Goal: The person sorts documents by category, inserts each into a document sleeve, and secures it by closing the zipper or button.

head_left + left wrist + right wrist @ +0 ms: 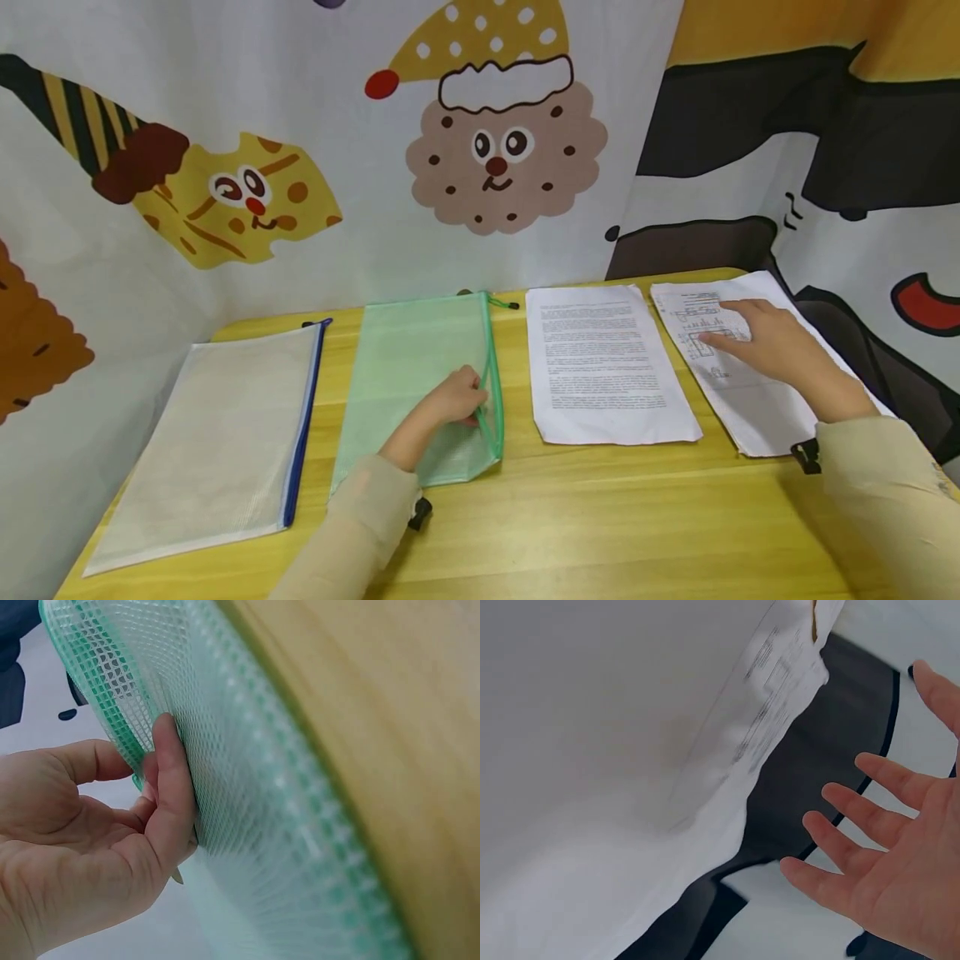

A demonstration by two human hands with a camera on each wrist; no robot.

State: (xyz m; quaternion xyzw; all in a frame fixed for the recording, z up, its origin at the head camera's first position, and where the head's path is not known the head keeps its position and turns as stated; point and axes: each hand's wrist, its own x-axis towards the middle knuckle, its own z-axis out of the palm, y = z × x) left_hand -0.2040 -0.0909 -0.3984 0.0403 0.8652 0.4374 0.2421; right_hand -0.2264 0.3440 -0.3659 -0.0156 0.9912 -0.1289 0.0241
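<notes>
On wood tbl (pixel 600 517) by cartoon curtain (pixel 337 100), L grip (pixel 454 397) pinches green pouch (pixel 412 350), R grip (pixel 776 343) spread over papers (pixel 761 417).

Green mesh pouch (pixel 416 350) is pale translucent green, fine grid weave, brighter green zip edge (pixel 496 392). White pouch (pixel 217 417) is off-white, dark blue zip strip (pixel 303 433). Text sheet (pixel 600 358): white, rows of grey-black print. Drawing sheet (pixel 750 408): white, dark line diagrams plus small print. Desk (pixel 600 517) is yellow, streaky wood grain. Left sleeve (pixel 360 517) and right sleeve (pixel 885 492): plain cream. Curtain (pixel 360 233) has white ground, cartoon prints. Cookie figure (pixel 502 204): pinkish brown, dark spots; dotted hat (pixel 472 37) mustard with white dots. Cheese figure (pixel 202 212): yellow, brown spots; striped hat (pixel 67 108) dark green and tan. Curtain's right side shows orange, black, dark brown blocks, one red patch (pixel 930 304).
</notes>
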